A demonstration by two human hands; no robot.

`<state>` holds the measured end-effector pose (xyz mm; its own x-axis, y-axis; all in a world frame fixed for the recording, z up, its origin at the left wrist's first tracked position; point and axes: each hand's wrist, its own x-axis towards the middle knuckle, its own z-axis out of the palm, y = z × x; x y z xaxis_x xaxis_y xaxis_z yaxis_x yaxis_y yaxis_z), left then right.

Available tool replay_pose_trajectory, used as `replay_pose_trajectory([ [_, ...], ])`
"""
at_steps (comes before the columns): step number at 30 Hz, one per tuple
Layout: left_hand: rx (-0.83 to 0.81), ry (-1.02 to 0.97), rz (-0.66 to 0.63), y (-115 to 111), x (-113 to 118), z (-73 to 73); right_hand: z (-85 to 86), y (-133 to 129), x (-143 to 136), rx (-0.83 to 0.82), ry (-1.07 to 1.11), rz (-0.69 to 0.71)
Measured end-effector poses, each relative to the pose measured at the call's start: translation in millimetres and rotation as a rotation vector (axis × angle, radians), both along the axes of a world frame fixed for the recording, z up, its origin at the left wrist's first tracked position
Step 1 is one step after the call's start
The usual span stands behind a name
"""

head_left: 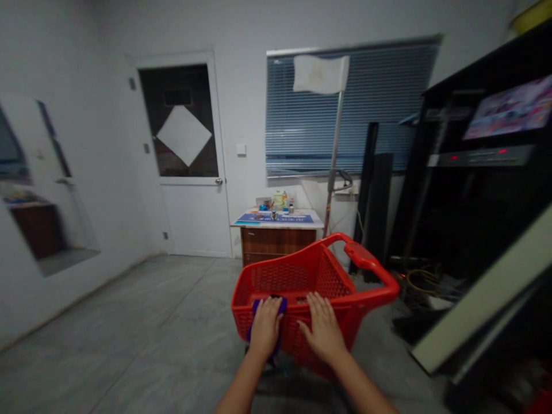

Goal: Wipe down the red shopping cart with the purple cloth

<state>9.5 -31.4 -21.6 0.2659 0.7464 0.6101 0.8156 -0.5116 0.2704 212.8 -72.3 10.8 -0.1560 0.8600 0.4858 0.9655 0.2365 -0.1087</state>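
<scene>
The red cart point(297, 332) is standing on the gray floor point(150, 322), right in front of the person, with its handle point(390, 283) sticking out to the right. The left grip point(266, 325) is holding a purple cloth point(283, 306) over the near rim, with the fingers bending over the top. The right grip point(322, 325) is not grabbing anything; it is lying flat and loose on the same rim, with its thumb sticking out. The cloth is hanging down the outside too, so I am thinking it could be slipping off and dropping if the left fingers are getting too loose. It could also be catching on the cart, because the sides are having lots of little holes. Both hands are leaning on just one side, so a hard push could be making the cart tip or roll away. I am not seeing its wheels well, so I am not sure how easily it is rolling. The tabletop point(308, 219) is standing behind it, so a rolling cart could be bumping that and knocking over the little bottles point(284, 201).
</scene>
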Motion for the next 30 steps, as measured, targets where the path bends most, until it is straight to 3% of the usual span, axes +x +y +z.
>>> replay_pose_trajectory([
  [3, -0.012, -0.016, -0.002, -3, 15, 2.1, 1.3, 0, -5, -0.005, 0.016, -0.011],
  [8, -0.022, 0.0, -0.15, -5, 38, 10.4, 4.3, -2, -8, -0.012, 0.033, -0.014],
  [11, -0.022, 0.0, -0.163, -3, 28, 10.0, 6.0, -4, -7, -0.025, 0.032, -0.009],
  [15, -0.047, -0.022, -0.067, -2, 14, 7.0, 8.0, -6, -9, -0.055, 0.034, -0.019],
  [17, -0.059, -0.023, -0.049, -3, 18, 8.3, 8.1, -6, -11, -0.059, 0.039, -0.031],
  [22, -0.048, 0.02, -0.167, -7, 36, 17.2, 4.2, -5, -10, -0.035, 0.042, -0.045],
  [26, -0.047, 0.057, -0.182, -4, 28, 17.4, 1.3, -6, -7, -0.012, 0.026, -0.042],
  [30, -0.061, 0.044, -0.098, -1, 18, 12.0, 3.1, -7, -10, -0.029, 0.019, -0.055],
])
